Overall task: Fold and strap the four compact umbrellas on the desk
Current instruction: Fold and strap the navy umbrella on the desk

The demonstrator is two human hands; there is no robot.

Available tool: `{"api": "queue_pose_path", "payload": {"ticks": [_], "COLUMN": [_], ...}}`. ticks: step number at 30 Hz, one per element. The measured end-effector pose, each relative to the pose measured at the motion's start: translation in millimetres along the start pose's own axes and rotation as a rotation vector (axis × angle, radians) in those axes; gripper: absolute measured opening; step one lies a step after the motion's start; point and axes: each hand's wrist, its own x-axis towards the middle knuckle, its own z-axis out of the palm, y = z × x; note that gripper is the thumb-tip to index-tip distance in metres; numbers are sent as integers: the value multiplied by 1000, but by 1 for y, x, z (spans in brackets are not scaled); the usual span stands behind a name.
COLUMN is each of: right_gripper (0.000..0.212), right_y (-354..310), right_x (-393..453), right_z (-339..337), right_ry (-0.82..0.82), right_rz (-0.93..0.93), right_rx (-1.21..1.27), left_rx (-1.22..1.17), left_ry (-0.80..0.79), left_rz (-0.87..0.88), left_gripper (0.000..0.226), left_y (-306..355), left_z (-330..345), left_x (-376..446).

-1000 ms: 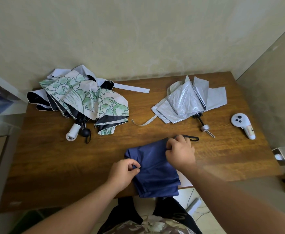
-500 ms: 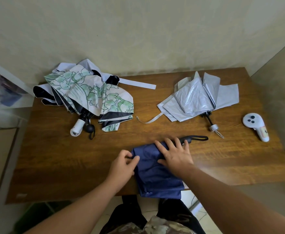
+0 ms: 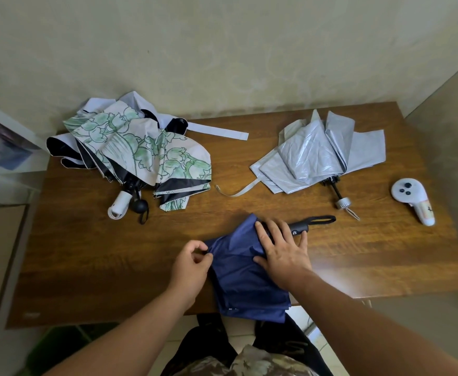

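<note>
1. The table [image 3: 92,256] carries everything I see.
2. Far left, the floral umbrella [image 3: 146,150] lies loose.
3. At the near edge lies the blue umbrella [image 3: 245,278], partly overhanging.
4. Far right, the silver umbrella [image 3: 317,156] lies unfolded.
5. My right hand [image 3: 283,249] presses flat on the blue cloth.
6. My left hand [image 3: 192,263] pinches its left edge.

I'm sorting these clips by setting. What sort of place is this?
Probably a room in a home or small office: a brown wooden desk pushed into a corner of plain cream walls, with a white handheld game controller lying on it.
</note>
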Motion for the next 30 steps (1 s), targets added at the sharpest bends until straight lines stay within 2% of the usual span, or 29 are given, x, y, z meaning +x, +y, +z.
{"api": "queue_pose_path", "payload": {"ticks": [3,5,7,9,12,14,18,21,25,28,30], "right_gripper": [84,87,91,79,47,34,42,45,44,29,22], "right_y": [2,4,8,13,18,15,3,-4,-7,-7,-3], "right_x": [1,0,-2,-3,-4,-3,6,18,26,12,-3], "right_z": [-1,-2,-9,-15,-21,-28,-54,-66,-80,-90,-88], "right_ry": [-3,30,76,139,367,379,92,3,101,224,227], "right_rz": [-18,-33,8,63,118,181,291,344,294,272,273], "right_rx": [54,218,500,675,436,375,549,711,1036,1360,1442], "left_rx": [-9,-60,-62,-60,-100,-136,-169,-148,-206,-273,-255], "left_ry": [-9,-28,-77,-129,-153,-152,-152,-168,-153,-117,-159], "left_rz": [38,13,3,0,-14,-16,7,45,63,25,57], "left_gripper": [12,29,48,58,61,62,58,47,29,16,17], "left_y": [12,24,32,33,24,19,15,15,20,28,32], "left_z": [-3,-4,-3,-1,1,0,-1,-4,-5,-6,-9], "left_x": [0,0,-2,-5,-9,-13,-15,-15,-14,-13,-15]}}
